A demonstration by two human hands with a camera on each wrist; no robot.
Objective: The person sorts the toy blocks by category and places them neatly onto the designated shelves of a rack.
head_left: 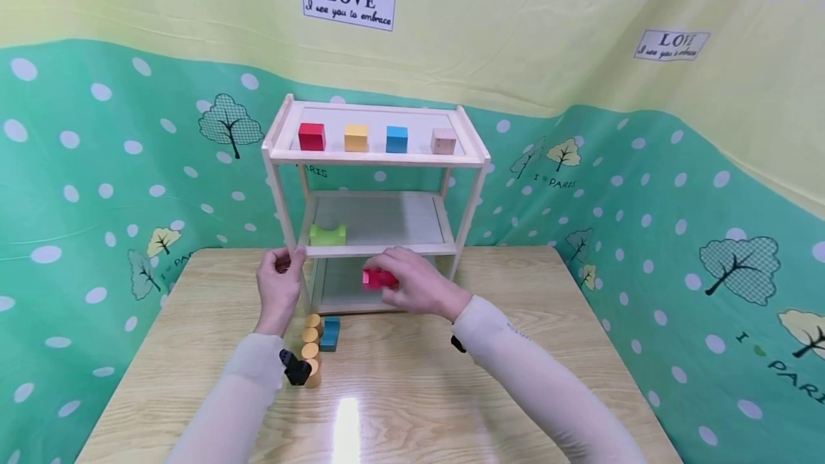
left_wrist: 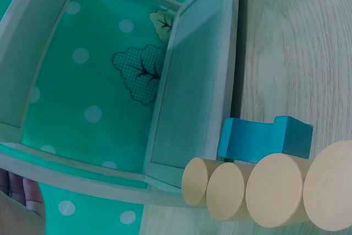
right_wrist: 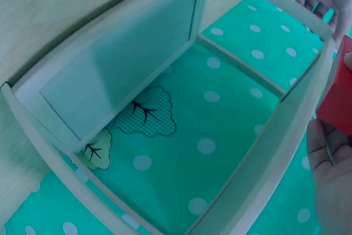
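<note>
My right hand (head_left: 412,281) pinches a red block (head_left: 379,278) in front of the white shelf rack (head_left: 380,250), just below its middle shelf's front edge. In the right wrist view the red block (right_wrist: 338,92) shows at the right edge, between thumb and fingers. My left hand (head_left: 281,285) holds the rack's left front post at middle-shelf height; its fingers are partly behind the post in the left wrist view. A green block with a curved notch (head_left: 328,235) sits at the left of the middle shelf.
Atop the rack stand a red cube (head_left: 312,137), a yellow cube (head_left: 356,137), a blue cube (head_left: 396,139) and a plain wood cube (head_left: 443,141). On the table, several wooden cylinders (head_left: 310,351) line up beside a blue notched block (head_left: 329,334), near the rack's left front foot.
</note>
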